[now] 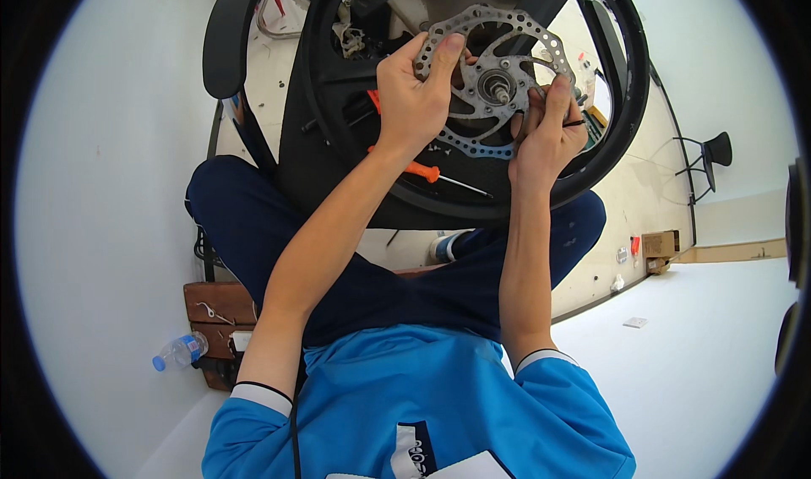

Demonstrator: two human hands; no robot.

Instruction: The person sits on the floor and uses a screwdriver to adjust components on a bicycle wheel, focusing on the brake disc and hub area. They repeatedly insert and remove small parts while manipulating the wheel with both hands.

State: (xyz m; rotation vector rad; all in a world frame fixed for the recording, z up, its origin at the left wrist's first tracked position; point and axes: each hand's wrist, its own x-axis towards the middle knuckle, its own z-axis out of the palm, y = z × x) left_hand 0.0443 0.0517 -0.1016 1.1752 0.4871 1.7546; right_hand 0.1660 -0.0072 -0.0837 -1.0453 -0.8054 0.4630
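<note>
A silver brake disc [513, 67] with a drilled rim and curved spokes sits at the hub [498, 89] of a black wheel [635, 82], where a threaded axle end sticks out. My left hand [414, 95] is closed on the disc's left edge, thumb over its face. On the right edge, my right hand [547, 133] pinches the disc with the thumb in front; its other fingers are partly hidden behind. A thin dark tip shows beside the right fingers, too small to name. Below the disc lies a screwdriver [422, 171] with an orange handle.
The wheel rests on a black chair seat [291, 162] with an armrest [232, 35] at left. Small loose parts [439, 149] lie under the wheel. A plastic bottle [180, 351] lies beside brown wooden boards [207, 297] at lower left. A cardboard box [659, 244] stands far right.
</note>
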